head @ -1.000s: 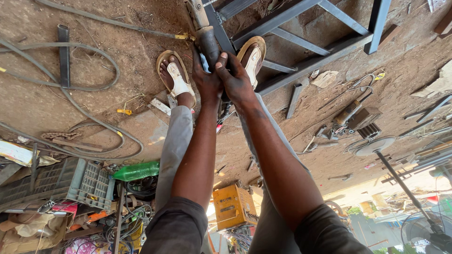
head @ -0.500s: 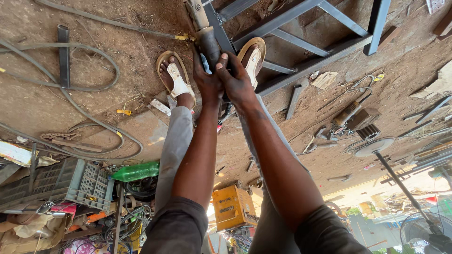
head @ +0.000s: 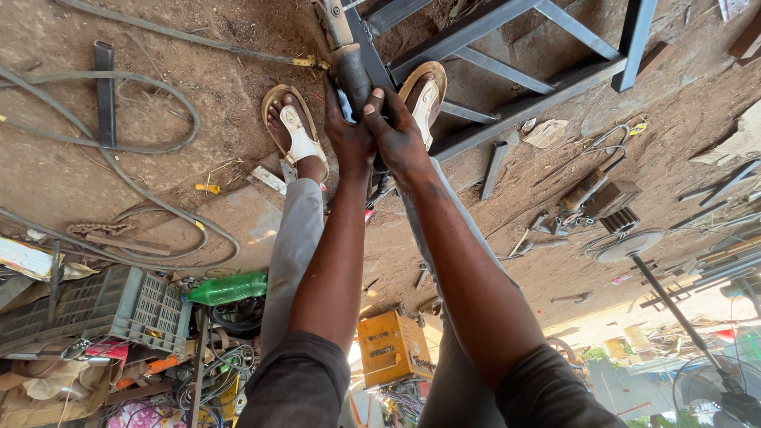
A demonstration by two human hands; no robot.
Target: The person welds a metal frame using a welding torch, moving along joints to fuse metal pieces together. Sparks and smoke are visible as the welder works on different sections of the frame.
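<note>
Dirt workshop floor strewn with cables and scrap | your left hand (head: 349, 131) and right hand (head: 396, 135) both close tight around the grinder (head: 349, 67) body | steel frame (head: 507, 47) just beyond your grip, sandalled feet (head: 297, 135) flanking it

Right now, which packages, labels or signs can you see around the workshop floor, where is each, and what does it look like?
Yellow box: between the forearms, low in view, squarish, dark printed label on one face.
Green bottle: left of the legs beside the grey crate, lying on its side, no label discernible.
Grey crate: lower left, slatted plastic.
No signs or screens visible.
</note>
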